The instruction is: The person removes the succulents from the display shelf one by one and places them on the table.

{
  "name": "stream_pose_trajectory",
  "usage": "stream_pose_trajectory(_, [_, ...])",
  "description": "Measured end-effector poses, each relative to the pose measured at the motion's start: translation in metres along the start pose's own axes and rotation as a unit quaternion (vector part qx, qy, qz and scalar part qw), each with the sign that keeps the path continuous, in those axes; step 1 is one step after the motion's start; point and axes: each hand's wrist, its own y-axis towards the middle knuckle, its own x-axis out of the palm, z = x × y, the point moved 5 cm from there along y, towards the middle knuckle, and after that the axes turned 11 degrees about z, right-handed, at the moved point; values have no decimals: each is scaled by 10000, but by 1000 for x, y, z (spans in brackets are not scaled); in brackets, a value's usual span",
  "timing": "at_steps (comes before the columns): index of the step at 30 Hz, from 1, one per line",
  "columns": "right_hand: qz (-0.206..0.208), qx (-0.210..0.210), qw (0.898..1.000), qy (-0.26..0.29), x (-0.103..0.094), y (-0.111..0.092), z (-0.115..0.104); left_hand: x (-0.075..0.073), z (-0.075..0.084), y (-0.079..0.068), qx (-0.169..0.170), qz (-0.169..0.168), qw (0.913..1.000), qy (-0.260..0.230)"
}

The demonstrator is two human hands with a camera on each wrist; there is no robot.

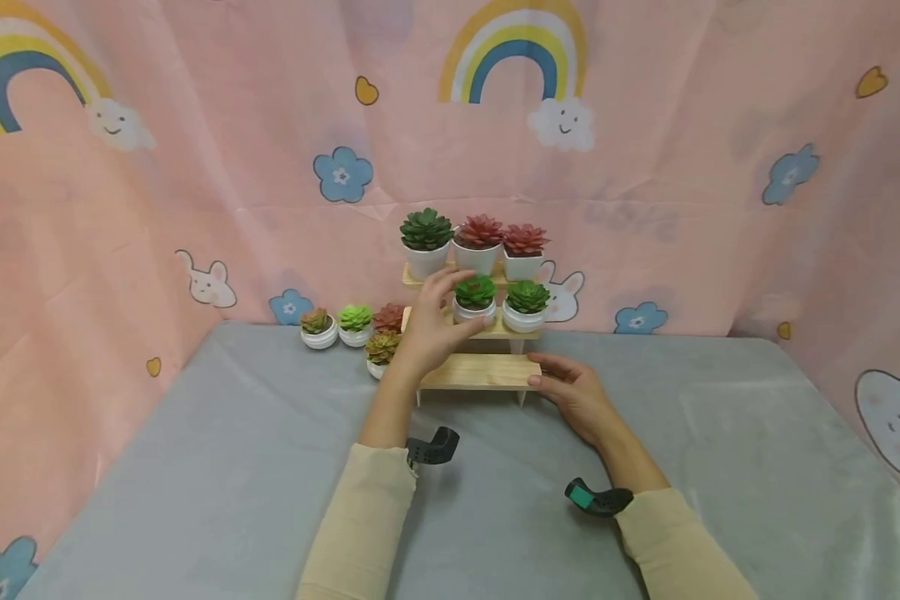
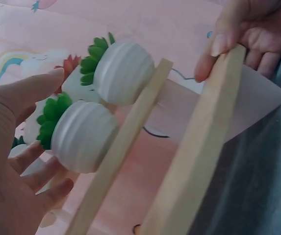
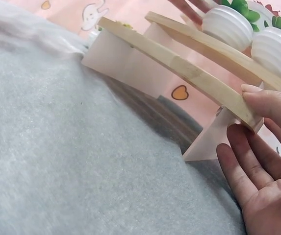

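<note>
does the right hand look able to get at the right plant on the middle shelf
Probably yes: the right hand would first need to release the bottom shelf, but nothing visible blocks the right side of that green plant.

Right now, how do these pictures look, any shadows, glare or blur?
Head view: fairly even light, soft shadow on the grey cloth beside the left sleeve; left wrist view: dimmer and slightly soft, dark shade below the bottom shelf; right wrist view: brighter, the cloth palest toward the upper left; no strong glare in any view.
</note>
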Motion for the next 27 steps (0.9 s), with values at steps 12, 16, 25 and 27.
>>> stream_pose_trajectory(12, [-99,-49,9999,-129,1,0,-1,15,-14,-2,-73,-217,9994,240])
stream_pose_trajectory(16, [-38,-44,9999,-115,2,1,-1,15,-17,-3,-3,-174,9995,271])
stream_pose_trajectory(25, [-42,38,9998,-183,3,1,2,15,-21,-4,-220,79,9995,202])
stream_pose_trajectory(27, [0,68,9998,-171,3,1,2,16,-20,-4,-274,72,9994,209])
